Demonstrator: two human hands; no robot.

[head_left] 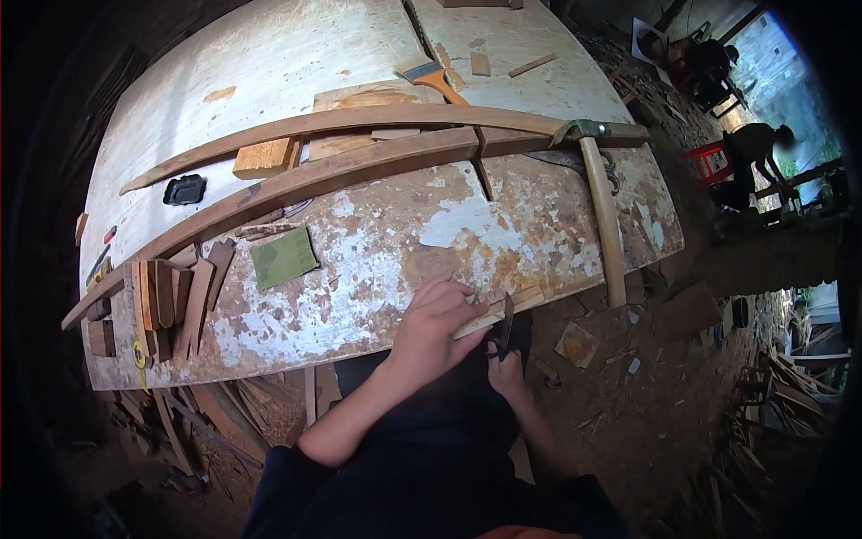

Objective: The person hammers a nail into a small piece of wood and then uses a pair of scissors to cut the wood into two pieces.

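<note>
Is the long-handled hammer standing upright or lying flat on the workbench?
Lying flat: the hammer rests on the workbench, handle overhanging the near edge.

Bare bench [404, 242] ahead; curved slats [359, 166] and mallet [603, 216] bar beyond

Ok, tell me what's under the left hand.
The left hand presses a pale wood strip against the edge of the bench. The strip's near end is hidden beneath the palm. The right hand holds a dark blade to the strip.
</note>
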